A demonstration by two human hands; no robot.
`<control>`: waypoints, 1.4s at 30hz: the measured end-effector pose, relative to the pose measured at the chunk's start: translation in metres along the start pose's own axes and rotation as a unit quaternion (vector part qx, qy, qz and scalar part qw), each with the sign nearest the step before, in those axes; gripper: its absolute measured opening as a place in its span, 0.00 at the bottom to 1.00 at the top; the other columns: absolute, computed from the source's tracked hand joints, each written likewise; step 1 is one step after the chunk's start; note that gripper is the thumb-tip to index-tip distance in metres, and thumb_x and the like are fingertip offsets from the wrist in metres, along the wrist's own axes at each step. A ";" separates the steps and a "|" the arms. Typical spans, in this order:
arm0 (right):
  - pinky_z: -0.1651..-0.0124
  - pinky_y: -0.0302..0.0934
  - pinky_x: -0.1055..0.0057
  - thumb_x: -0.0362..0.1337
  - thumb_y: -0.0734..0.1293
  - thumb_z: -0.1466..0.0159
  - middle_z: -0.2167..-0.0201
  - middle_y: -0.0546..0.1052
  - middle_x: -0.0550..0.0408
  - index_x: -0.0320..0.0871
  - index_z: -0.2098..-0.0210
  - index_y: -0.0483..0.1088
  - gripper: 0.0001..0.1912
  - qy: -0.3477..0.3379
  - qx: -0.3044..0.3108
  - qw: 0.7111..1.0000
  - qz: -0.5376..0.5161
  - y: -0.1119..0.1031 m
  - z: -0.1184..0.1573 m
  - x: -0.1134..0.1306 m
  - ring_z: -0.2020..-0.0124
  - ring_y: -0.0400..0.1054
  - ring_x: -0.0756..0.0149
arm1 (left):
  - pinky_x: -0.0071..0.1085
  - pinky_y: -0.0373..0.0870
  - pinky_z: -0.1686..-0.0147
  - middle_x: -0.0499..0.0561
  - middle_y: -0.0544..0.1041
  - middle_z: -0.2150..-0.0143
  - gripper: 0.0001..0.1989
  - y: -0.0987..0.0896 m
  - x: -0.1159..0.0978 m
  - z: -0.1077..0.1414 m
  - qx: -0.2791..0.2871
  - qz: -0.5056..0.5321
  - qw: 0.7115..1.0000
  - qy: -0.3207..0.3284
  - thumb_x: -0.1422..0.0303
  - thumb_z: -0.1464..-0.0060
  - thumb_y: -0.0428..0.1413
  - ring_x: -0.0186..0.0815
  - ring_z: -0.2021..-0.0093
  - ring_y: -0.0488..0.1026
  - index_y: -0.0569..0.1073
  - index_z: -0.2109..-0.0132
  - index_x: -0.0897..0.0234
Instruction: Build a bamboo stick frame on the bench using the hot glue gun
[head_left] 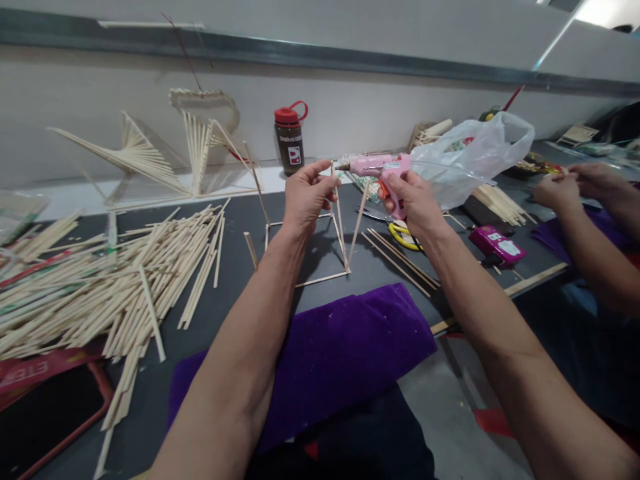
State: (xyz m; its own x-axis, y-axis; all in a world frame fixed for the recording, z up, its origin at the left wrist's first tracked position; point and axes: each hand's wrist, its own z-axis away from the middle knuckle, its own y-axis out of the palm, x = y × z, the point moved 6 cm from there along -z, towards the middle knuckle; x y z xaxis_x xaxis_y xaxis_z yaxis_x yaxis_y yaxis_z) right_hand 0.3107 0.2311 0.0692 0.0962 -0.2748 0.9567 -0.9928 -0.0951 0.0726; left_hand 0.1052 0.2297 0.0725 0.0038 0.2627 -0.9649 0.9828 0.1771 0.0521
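My right hand [413,200] is wrapped round the grip of a pink glue gun [375,165], its nozzle pointing left. Thumb and fingers of my left hand [311,193] pinch a thin wooden stick [340,220] near its top, close to the nozzle. Whether nozzle and stick touch, I cannot tell. Below my left hand, a square frame of wooden sticks [325,277] lies on the dark table, partly hidden by my left forearm. Several other sticks stand up around it, one upright [257,183] at the back left and a leaning one [359,223] at the right.
A large pile of sticks [150,280] covers the left side, beside a phone [55,413]. Purple cloth [350,340] lies at the front edge. A bottle [290,143] stands by the wall. On the right are yellow-handled scissors [404,239], a plastic bag [465,160] and another person's hands [575,183].
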 end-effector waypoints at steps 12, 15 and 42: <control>0.80 0.55 0.76 0.63 0.74 0.46 0.75 0.73 0.62 0.48 0.64 0.63 0.29 0.001 -0.002 1.000 0.025 0.002 -0.001 0.003 0.81 0.61 0.77 | 0.24 0.64 0.81 0.47 0.79 0.69 0.18 0.000 -0.001 0.002 -0.003 0.010 1.000 -0.001 0.76 0.52 0.61 0.30 0.76 0.72 0.77 0.52 0.62; 0.80 0.55 0.76 0.63 0.74 0.46 0.75 0.72 0.62 0.48 0.64 0.62 0.29 0.009 -0.003 0.999 0.032 0.004 -0.003 0.003 0.80 0.61 0.76 | 0.24 0.64 0.81 0.48 0.79 0.69 0.17 0.000 -0.002 0.002 -0.002 0.002 1.000 0.001 0.76 0.52 0.60 0.30 0.77 0.71 0.78 0.52 0.62; 0.82 0.59 0.76 0.51 0.78 0.50 0.80 0.71 0.61 0.44 0.69 0.69 0.22 0.067 -0.085 0.993 0.042 -0.060 0.013 -0.002 0.81 0.65 0.72 | 0.24 0.63 0.81 0.49 0.80 0.69 0.18 -0.001 0.000 -0.002 -0.009 0.011 1.000 0.002 0.75 0.54 0.61 0.30 0.76 0.72 0.79 0.53 0.61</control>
State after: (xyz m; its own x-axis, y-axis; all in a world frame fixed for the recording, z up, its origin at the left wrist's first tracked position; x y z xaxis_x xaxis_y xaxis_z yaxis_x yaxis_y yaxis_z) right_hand 0.3706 0.2246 0.0587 0.0136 -0.1437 0.9895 -0.9957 0.0890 0.0266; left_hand 0.1040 0.2311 0.0731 0.0236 0.2711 -0.9623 0.9789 0.1892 0.0773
